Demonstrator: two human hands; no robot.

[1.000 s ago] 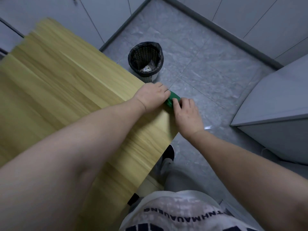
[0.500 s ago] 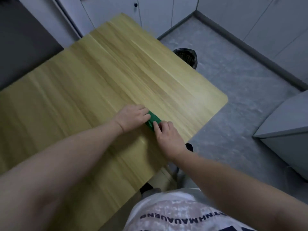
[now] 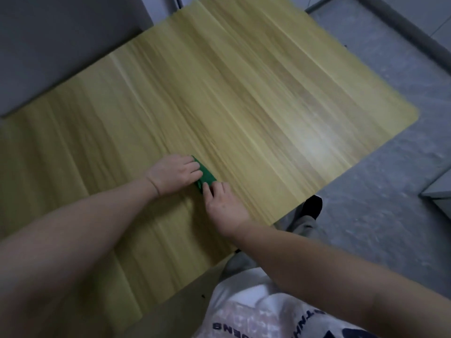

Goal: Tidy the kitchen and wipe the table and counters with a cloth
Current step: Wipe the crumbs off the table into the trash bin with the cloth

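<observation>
A small folded green cloth (image 3: 207,176) lies on the light wooden table (image 3: 268,93), near its front edge. My left hand (image 3: 174,173) grips the cloth's far end with curled fingers. My right hand (image 3: 225,206) holds the near end with its fingertips on top. Most of the cloth is hidden under the two hands.
Grey tiled floor (image 3: 380,186) runs along the table's right side, with a grey cabinet corner (image 3: 439,189) at the right edge. A dark grey surface (image 3: 48,45) borders the table at the upper left. My shoe (image 3: 312,206) stands by the table's front edge.
Both hands have slid the cloth from the table's right corner towards its middle. The view has swung left, and the black bin has left the view.
</observation>
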